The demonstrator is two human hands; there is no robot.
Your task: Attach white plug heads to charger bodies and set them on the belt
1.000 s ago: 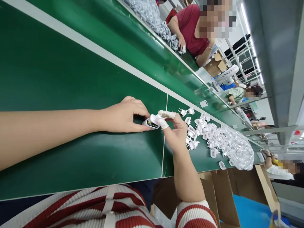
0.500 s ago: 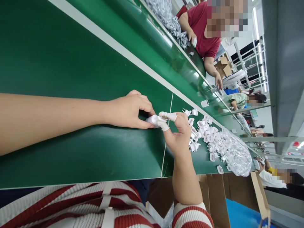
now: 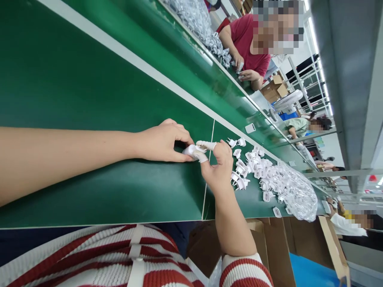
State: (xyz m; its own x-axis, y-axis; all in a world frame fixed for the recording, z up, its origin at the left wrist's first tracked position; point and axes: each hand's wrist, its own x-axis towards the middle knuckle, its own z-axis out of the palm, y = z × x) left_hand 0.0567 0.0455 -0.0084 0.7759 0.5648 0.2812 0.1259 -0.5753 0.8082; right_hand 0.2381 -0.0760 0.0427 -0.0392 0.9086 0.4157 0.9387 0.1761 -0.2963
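Observation:
Both hands meet over the green belt [image 3: 89, 95] on one small white charger shell [image 3: 189, 150]. My left hand [image 3: 163, 140] pinches it from the left, fingers curled round it. My right hand [image 3: 218, 165], with white cots on thumb and forefinger, presses a small part into the shell's open end; that part is mostly hidden by the fingertips. Just right of my right hand lies a heap of white plug pieces with metal prongs [image 3: 263, 171].
A clear plastic bag of more white parts [image 3: 301, 195] lies at the belt's right end, above cardboard boxes [image 3: 281, 251]. A person in a red shirt [image 3: 249, 40] works at the far side beside another pile of parts [image 3: 194, 20]. A single white piece [image 3: 249, 128] rests near the belt's far edge.
The open end of the shell with its dark inside showed a second ago; now my cotted fingertips cover it. The person in red has brought both hands together at the far side.

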